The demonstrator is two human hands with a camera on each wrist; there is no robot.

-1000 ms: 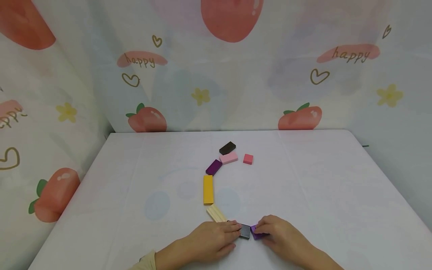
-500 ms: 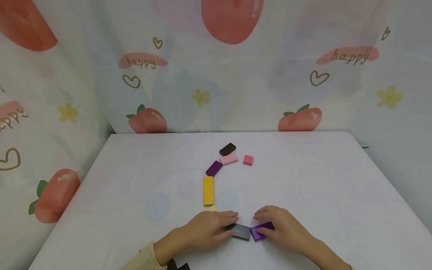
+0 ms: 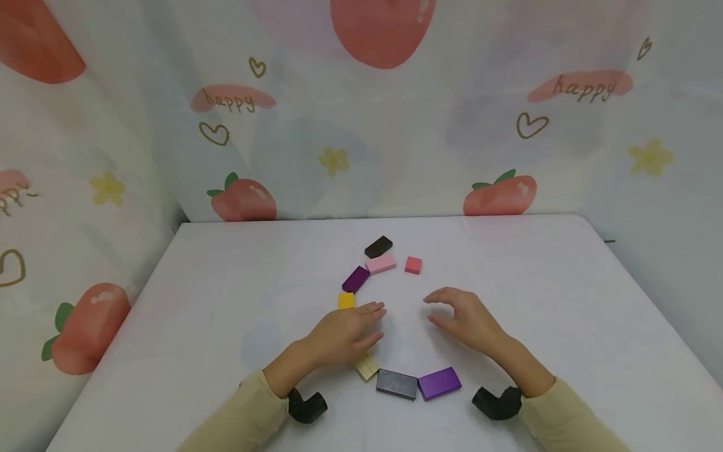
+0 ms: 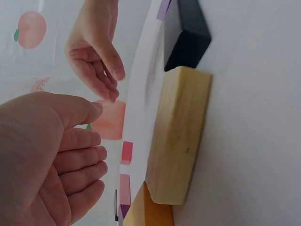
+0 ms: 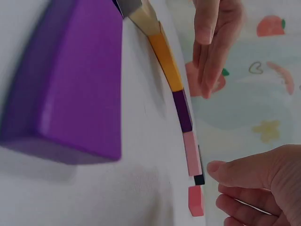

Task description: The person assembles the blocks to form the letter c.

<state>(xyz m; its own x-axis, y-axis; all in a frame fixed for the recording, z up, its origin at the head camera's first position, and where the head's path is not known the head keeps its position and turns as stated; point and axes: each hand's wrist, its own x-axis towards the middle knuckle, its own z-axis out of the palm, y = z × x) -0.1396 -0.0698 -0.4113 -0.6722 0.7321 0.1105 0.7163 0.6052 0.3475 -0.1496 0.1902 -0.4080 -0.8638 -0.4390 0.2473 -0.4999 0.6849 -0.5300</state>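
Observation:
Wooden blocks lie end to end in a curve on the white table. Nearest the person are a purple block (image 3: 439, 383), a dark grey block (image 3: 396, 384) and a plain wood block (image 3: 366, 366). My left hand (image 3: 343, 334) is raised over the yellow block (image 3: 346, 301) and hides much of it in the head view; its fingers are extended and it holds nothing. Across the gap, my right hand (image 3: 467, 321) hovers with loosely bent fingers, also holding nothing. Beyond them follow a dark purple block (image 3: 356, 279), a pink block (image 3: 381, 263) and a black block (image 3: 378, 247).
A small red block (image 3: 413, 265) sits apart, right of the pink one. Black wrist cameras, such as the right one (image 3: 497, 403), hang low beside both cuffs. A printed cloth (image 3: 395, 144) rises behind the table's far edge.
The right hand has let go of the purple block and moved away from the person. My left hand has left the dark grey block and moved forward too, uncovering it.

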